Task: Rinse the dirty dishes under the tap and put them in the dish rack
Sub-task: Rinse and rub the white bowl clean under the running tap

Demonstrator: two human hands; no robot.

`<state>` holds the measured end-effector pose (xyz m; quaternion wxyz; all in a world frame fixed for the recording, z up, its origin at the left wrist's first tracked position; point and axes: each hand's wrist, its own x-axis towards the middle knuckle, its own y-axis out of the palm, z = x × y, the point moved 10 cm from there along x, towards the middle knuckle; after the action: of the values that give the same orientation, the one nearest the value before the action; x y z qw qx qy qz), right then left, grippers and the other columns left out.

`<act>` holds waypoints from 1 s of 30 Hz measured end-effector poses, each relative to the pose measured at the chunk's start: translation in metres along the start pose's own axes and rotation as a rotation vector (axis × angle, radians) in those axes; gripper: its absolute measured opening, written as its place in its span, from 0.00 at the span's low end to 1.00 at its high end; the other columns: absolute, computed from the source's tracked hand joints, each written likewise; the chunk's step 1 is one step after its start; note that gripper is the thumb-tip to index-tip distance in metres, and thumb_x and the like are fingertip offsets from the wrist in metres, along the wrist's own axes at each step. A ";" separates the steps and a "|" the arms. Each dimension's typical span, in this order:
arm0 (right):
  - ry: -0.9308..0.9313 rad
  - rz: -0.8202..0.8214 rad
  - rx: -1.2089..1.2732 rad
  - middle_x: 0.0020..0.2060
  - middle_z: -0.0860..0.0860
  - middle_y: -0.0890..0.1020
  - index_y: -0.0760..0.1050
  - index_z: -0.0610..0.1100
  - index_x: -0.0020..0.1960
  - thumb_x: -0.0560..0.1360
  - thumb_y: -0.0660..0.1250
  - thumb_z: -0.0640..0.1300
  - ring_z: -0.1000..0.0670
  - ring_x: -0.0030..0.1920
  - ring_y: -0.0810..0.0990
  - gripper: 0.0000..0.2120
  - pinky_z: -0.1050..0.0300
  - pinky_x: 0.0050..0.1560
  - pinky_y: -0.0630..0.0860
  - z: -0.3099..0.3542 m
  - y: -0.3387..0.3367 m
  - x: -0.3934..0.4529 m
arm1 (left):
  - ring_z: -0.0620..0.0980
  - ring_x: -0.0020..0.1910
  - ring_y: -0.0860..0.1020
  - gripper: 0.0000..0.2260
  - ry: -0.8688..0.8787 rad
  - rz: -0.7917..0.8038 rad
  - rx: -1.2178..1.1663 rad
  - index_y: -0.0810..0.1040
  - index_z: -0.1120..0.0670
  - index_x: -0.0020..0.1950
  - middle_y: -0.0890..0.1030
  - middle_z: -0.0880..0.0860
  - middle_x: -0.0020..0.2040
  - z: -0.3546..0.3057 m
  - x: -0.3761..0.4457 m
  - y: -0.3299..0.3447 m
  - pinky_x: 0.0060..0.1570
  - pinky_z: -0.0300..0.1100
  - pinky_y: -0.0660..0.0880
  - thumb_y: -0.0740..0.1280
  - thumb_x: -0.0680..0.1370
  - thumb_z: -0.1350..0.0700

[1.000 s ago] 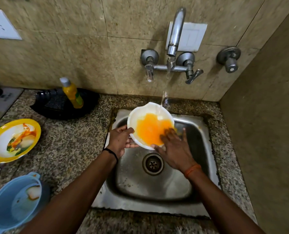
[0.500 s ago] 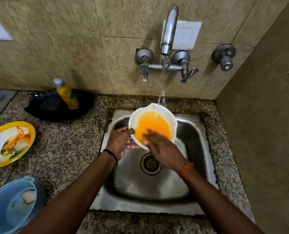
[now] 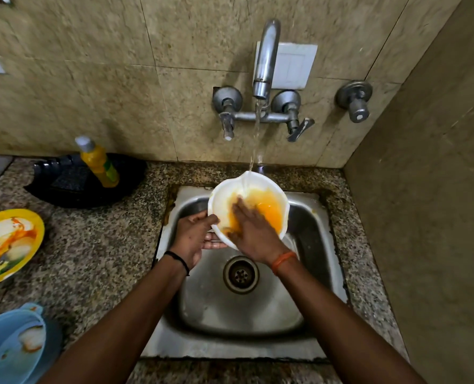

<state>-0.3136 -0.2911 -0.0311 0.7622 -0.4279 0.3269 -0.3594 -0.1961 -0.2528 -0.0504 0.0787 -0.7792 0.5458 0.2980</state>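
Observation:
A white bowl [image 3: 279,191] smeared orange inside is held tilted over the steel sink [image 3: 247,314]. My left hand [image 3: 193,238] grips its left rim from below. My right hand [image 3: 254,232] lies flat inside the bowl, fingers spread on the orange residue. Water runs from the tap [image 3: 265,59] onto the bowl's far rim. A dirty yellow plate [image 3: 36,231] and a dirty blue bowl [image 3: 14,345] sit on the counter at the left. No dish rack shows clearly.
A yellow soap bottle [image 3: 98,162] stands on a black tray [image 3: 64,187] behind the counter's left part. A wall closes the right side [image 3: 424,217]. The drain [image 3: 241,274] lies below my hands. A separate valve [image 3: 355,99] is mounted at the right.
My right hand has slid from the bowl's right lower edge leftward and up across the orange inside. My left hand keeps its grip; the bowl stays under the running water.

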 end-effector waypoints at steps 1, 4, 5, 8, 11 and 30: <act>-0.086 0.014 0.055 0.79 0.48 0.53 0.53 0.46 0.79 0.82 0.56 0.48 0.44 0.78 0.52 0.28 0.51 0.77 0.50 0.015 0.006 -0.002 | 0.53 0.27 0.82 0.07 -0.004 0.007 -0.001 0.80 0.57 0.46 0.83 0.54 0.30 0.001 0.000 0.000 0.32 0.51 0.81 0.65 0.76 0.66; -0.136 -0.015 0.068 0.77 0.49 0.59 0.59 0.50 0.77 0.81 0.58 0.49 0.46 0.77 0.58 0.25 0.53 0.75 0.52 0.007 -0.003 -0.002 | 0.55 0.30 0.83 0.06 -0.023 0.025 -0.005 0.80 0.57 0.45 0.84 0.55 0.32 0.005 -0.001 -0.002 0.35 0.52 0.81 0.64 0.77 0.65; -0.055 -0.053 -0.023 0.78 0.49 0.58 0.57 0.51 0.78 0.81 0.57 0.52 0.44 0.76 0.58 0.26 0.50 0.75 0.52 -0.011 -0.010 0.001 | 0.55 0.30 0.83 0.06 -0.025 0.021 -0.007 0.79 0.56 0.45 0.84 0.54 0.33 0.006 -0.001 -0.003 0.35 0.53 0.81 0.64 0.77 0.65; 0.102 -0.059 -0.173 0.78 0.46 0.56 0.54 0.46 0.78 0.80 0.51 0.59 0.41 0.77 0.55 0.30 0.45 0.76 0.51 -0.027 -0.011 0.001 | 0.54 0.29 0.82 0.06 -0.032 0.021 0.001 0.79 0.55 0.46 0.84 0.53 0.32 0.009 0.000 -0.001 0.34 0.52 0.81 0.64 0.77 0.64; -0.133 0.074 0.037 0.76 0.48 0.63 0.61 0.47 0.76 0.81 0.52 0.57 0.48 0.77 0.59 0.26 0.55 0.76 0.53 0.016 0.012 -0.011 | 0.52 0.26 0.81 0.06 -0.054 0.042 0.016 0.79 0.57 0.47 0.82 0.54 0.29 0.015 0.001 0.001 0.28 0.46 0.80 0.63 0.77 0.64; -0.100 -0.037 -0.159 0.73 0.53 0.68 0.69 0.53 0.71 0.80 0.51 0.63 0.53 0.75 0.61 0.25 0.46 0.76 0.45 -0.008 -0.003 -0.061 | 0.53 0.29 0.83 0.10 -0.064 -0.005 -0.045 0.77 0.56 0.58 0.82 0.56 0.41 0.012 0.004 -0.010 0.29 0.47 0.81 0.64 0.77 0.64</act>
<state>-0.3529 -0.2454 -0.0202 0.7343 -0.5104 0.3080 -0.3247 -0.1913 -0.2464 -0.0642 0.0795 -0.7721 0.5341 0.3349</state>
